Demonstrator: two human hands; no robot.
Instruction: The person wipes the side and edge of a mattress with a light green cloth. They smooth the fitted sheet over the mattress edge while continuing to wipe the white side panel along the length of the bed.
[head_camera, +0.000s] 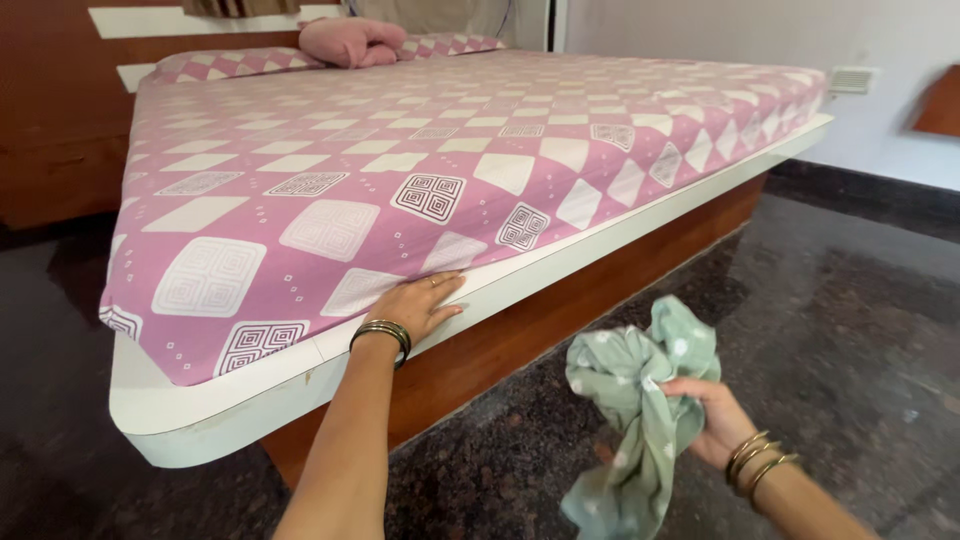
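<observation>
Right hand: right hand (712, 418) sits at the lower right of the frame, fingers closed round a bunched sage-green cloth (640, 410) with pale dots; the cloth hangs down from the grip above the floor.
Left hand: left hand (420, 303) lies flat in the lower middle of the frame, fingers together and stretched out, fingertips touching the lower edge of the bedsheet (400, 180) where it meets the white bed platform (230, 400).
Bangles: dark bangles on the left wrist, gold-coloured ones on the right.
Sheet: pink-purple with cream diamonds and square spiral motifs — it covers the whole mattress top, looks smooth and is drawn down over the near side and the corner at the left of the frame.
Done, as far as I can judge: the sheet seems spread and fitted along most of the near edge; no big wrinkles show.
Left, as far as I can judge: the stretch under the left hand looks like the spot being tucked or pressed in; the far sides of the bed are too distant to tell.
Pillows: matching pillow (235, 63) at the upper left, with a pink bundle (352, 42) beside it at the head of the bed.
Green cloth: off the bed — held apart from it, to the right of the wooden bed base (560, 310).
Floor: dark speckled stone floor (860, 300) fills the right side.
</observation>
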